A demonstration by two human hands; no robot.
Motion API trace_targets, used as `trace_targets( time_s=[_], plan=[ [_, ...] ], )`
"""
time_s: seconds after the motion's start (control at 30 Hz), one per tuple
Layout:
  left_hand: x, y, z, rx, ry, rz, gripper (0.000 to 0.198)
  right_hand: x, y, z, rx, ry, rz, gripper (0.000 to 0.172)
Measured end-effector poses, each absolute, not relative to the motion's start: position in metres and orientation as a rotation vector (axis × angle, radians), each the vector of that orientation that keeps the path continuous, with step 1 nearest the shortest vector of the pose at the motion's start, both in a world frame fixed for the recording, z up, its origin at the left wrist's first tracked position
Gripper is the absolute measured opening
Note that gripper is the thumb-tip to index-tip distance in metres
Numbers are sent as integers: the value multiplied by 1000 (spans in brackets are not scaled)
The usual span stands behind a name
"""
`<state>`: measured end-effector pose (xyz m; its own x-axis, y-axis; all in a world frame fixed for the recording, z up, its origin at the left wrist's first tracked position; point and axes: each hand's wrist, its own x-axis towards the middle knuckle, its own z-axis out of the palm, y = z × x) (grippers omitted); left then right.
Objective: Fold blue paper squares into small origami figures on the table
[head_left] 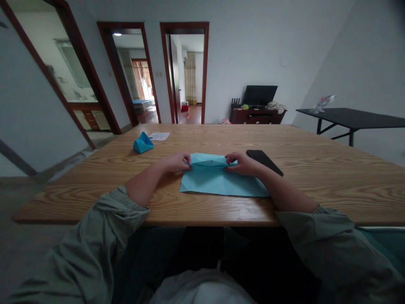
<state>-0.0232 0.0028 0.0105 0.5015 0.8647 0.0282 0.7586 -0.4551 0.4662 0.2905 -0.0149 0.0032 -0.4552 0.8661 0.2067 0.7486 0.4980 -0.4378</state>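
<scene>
A light blue sheet of paper lies on the wooden table in front of me, its far part raised and bent over along a crease. My left hand pinches the left end of that fold between thumb and fingers. At the opposite end, my right hand grips the fold the same way, fingers closed on the paper. The near part of the sheet rests flat, with its right corner running under my right forearm.
A folded blue paper shape stands at the left, beside a printed white card. A dark flat object, perhaps a phone or tablet, lies just beyond my right hand. The table's near edge is close to my body.
</scene>
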Motion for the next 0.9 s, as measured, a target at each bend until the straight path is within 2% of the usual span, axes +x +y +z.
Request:
trace_targets(
  time_s=[0.27, 0.53, 0.7, 0.9],
  plan=[
    [-33, -1, 12, 2360, 1315, 362, 19, 289, -23, 9, -1514, -2372, 451, 32],
    [-42, 4, 4, 2201, 1296, 542, 46, 291, -23, 9, -1514, -2383, 448, 31],
    [-40, 1, 7, 2243, 1342, 476, 45, 292, -22, 7, -1463, -2374, 455, 30],
    [-35, -2, 10, 2291, 1390, 367, 38, 293, -20, 4, -1430, -2233, 469, 40]
  ],
)
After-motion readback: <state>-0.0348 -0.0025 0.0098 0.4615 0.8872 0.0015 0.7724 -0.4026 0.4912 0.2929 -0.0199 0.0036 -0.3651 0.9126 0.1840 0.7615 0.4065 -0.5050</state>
